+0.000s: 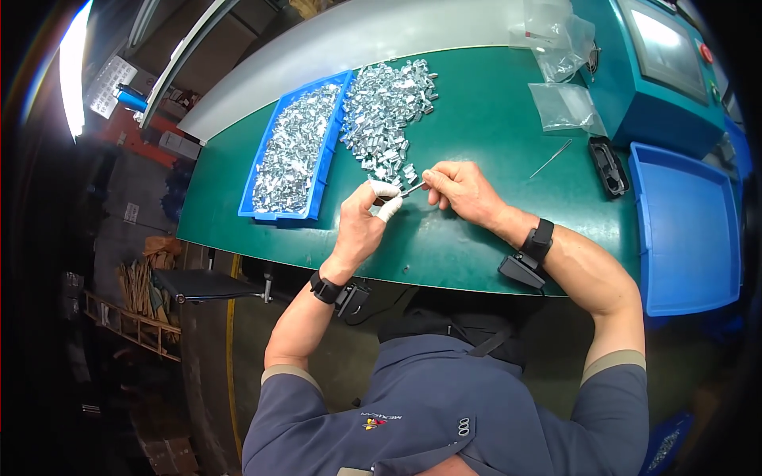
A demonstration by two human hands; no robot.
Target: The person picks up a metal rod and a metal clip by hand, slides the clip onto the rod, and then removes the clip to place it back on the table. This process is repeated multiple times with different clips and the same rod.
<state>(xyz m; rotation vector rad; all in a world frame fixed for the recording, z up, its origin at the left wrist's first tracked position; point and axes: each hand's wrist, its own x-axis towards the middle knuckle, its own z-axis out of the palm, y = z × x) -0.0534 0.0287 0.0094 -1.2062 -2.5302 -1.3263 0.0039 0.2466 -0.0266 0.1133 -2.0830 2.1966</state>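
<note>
My left hand (361,222), with white covers on its thumb and a finger, pinches a small metal piece mostly hidden between the fingertips. From the right comes my right hand (468,193), its thumb and fingers closed on a thin metal rod (413,189). The rod's tip meets the piece at my left fingertips; whether it goes inside, I cannot tell. Just beyond both hands spreads a loose heap of small shiny metal pieces (386,107) on the green tabletop (476,103). Left of that heap, a blue tray (321,186) is filled with similar pieces.
At the right stands another blue tray (686,230), with a black holder (609,166) beside it. A thin pointed tool (551,159) lies nearby. Clear plastic bags (565,107) rest by a teal machine with a screen (665,47). A pale panel (397,30) lines the far edge.
</note>
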